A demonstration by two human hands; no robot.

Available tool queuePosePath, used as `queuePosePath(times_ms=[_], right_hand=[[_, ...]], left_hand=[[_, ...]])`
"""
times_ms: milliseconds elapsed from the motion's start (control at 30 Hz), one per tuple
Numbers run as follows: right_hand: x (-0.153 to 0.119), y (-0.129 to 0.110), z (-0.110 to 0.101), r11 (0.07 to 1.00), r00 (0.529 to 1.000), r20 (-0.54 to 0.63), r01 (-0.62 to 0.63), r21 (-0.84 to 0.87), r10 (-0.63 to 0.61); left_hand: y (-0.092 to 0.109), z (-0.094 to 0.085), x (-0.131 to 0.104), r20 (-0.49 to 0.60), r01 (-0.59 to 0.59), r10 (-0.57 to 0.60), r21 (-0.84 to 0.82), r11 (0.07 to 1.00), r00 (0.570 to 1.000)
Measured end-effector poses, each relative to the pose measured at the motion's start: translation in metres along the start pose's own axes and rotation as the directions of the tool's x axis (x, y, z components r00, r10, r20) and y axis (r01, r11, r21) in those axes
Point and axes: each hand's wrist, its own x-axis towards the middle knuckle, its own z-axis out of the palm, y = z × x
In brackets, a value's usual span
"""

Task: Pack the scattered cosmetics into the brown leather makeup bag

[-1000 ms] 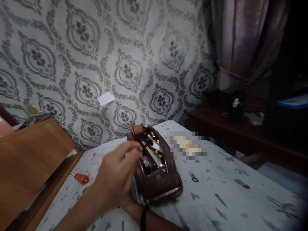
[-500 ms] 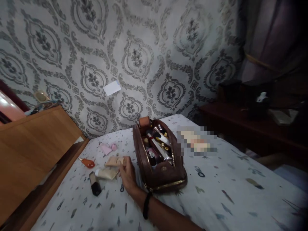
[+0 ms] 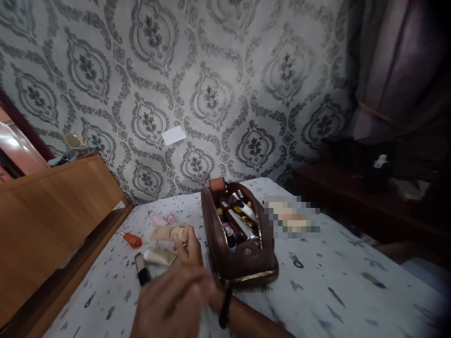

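Note:
My right hand, with a black band at its wrist, grips a beige squeeze tube by its cap end, just above the patterned sheet. Closer to me is my left hand, smeared by motion, its fingers not clear. Below the held tube lies a cream tube with a white cap. A dark-capped bottle is partly covered by my left hand. An orange bottle and a pink tube rest farther left. To the right stands an unzipped brown cosmetic bag holding several cosmetics.
A wooden board borders the sheet on the left. Behind is the patterned wall with a white card on it. A blurred-out item lies right of the bag, near a dark table.
My right hand has lifted the beige tube slightly off the sheet. My left hand has come into view from below. The view has shifted a little.

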Motion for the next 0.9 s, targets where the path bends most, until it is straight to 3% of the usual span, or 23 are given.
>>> queuePosePath(times_ms=[67, 167, 300, 433, 600, 733, 900], right_hand=[[0.003, -0.014, -0.003, 1.000, 1.000, 0.013, 0.010, 0.017, -0.010], [0.005, -0.035, -0.010, 0.999, 0.998, 0.027, 0.051, 0.002, -0.051], [0.001, -0.057, -0.018, 0.975, 0.980, 0.089, 0.186, -0.121, -0.176], [-0.002, -0.066, -0.018, 0.948, 0.955, 0.166, 0.273, -0.163, -0.247], [-0.001, -0.066, -0.018, 0.966, 0.964, 0.168, 0.228, -0.126, -0.206], [-0.004, -0.052, -0.023, 0.983, 0.969, 0.199, 0.167, -0.079, -0.149], [-0.013, -0.019, -0.024, 0.988, 0.955, 0.290, 0.095, -0.118, -0.057]], left_hand=[[-0.026, -0.002, -0.014, -0.056, 0.113, -0.109, 0.073, 0.991, 0.993], [-0.064, 0.001, -0.035, -0.141, 0.358, -0.334, 0.206, 0.911, 0.932], [-0.098, 0.010, -0.053, 0.014, 0.356, -0.366, 0.206, 0.912, 0.930], [-0.107, 0.016, -0.057, 0.132, 0.353, -0.362, 0.083, 0.932, 0.923], [-0.109, 0.014, -0.050, 0.186, 0.521, -0.503, -0.064, 0.851, 0.844], [-0.111, 0.006, -0.039, 0.153, 0.648, -0.633, -0.266, 0.713, 0.759], [-0.108, -0.001, -0.024, 0.075, 0.638, -0.708, -0.509, 0.578, 0.702]])
